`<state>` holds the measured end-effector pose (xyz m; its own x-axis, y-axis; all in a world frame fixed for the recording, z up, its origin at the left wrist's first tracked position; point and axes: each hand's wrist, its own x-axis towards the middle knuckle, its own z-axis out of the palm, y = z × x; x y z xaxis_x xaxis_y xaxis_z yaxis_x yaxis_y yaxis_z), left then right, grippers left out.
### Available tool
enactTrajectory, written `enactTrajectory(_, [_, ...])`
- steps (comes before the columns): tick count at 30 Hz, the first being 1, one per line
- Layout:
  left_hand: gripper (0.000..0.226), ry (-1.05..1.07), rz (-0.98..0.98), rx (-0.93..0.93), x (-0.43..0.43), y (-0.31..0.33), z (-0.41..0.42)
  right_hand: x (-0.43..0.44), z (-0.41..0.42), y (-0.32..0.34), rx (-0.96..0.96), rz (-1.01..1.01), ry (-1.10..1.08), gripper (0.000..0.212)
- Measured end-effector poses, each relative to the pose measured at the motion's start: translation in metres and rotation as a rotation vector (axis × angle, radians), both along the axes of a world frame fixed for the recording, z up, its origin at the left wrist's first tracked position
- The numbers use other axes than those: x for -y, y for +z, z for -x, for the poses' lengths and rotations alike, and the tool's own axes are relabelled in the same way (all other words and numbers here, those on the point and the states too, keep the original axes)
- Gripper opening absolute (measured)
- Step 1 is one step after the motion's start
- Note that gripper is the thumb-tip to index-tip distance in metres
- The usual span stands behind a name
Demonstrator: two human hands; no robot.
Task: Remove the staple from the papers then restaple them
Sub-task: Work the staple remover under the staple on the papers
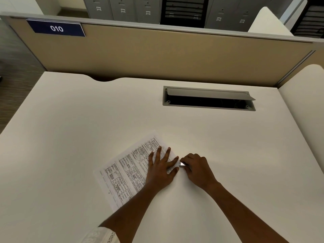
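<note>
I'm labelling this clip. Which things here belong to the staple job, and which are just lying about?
In the job: white printed papers; small shiny metal tool; left hand pressing flat on the papers; right hand gripping the tool.
Lying about: grey open-flapped cable hatch in the white desk; blue 010 sign; grey lockers.

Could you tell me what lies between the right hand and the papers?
In the head view, a small silvery tool, gripped by the right hand, points at the papers, which the left hand presses.
</note>
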<state>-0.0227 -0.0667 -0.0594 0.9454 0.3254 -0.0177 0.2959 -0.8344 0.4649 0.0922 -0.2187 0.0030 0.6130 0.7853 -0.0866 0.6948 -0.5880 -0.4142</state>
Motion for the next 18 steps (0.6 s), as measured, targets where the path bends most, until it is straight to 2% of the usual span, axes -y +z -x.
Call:
enactTrajectory(8, [0.051, -0.026, -0.028, -0.059, -0.0013, -0.0005, -0.0014, -0.0029, -0.0015, -0.0007, 0.037, -0.036, 0.083, 0.030])
enactTrajectory(18, [0.045, -0.016, -0.026, -0.057, -0.0001, 0.0018, -0.0017, 0.0011, -0.0024, -0.0005, 0.073, -0.113, 0.165, 0.026])
